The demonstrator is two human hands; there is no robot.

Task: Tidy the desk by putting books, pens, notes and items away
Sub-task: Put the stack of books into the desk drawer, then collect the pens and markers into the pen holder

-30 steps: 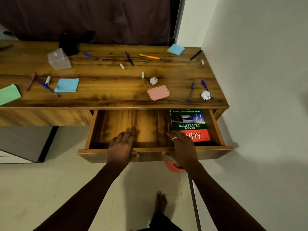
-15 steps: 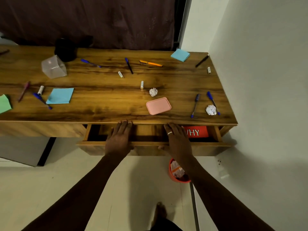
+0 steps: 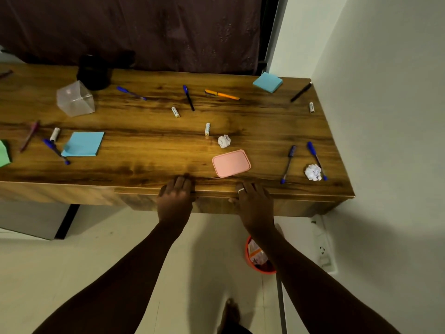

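The wooden desk (image 3: 149, 150) carries scattered items. My left hand (image 3: 175, 201) and my right hand (image 3: 255, 203) press flat against the closed drawer front (image 3: 216, 203), fingertips at the desk's front edge. The book lies hidden inside the drawer. On top lie a pink lid (image 3: 231, 163), two crumpled paper balls (image 3: 224, 141) (image 3: 313, 172), blue sticky note pads (image 3: 83, 143) (image 3: 267, 82), several pens such as a blue one (image 3: 316, 160) and an orange one (image 3: 222, 94), and small batteries (image 3: 207, 129).
A clear plastic box (image 3: 75, 99) and a black cup (image 3: 92, 73) stand at the back left. A green pad (image 3: 4, 154) lies at the left edge. An orange bin (image 3: 258, 257) sits on the floor under my right arm. The wall runs along the desk's right end.
The drawer, open with the book showing, has been pushed fully shut by both hands. The book is now out of sight.
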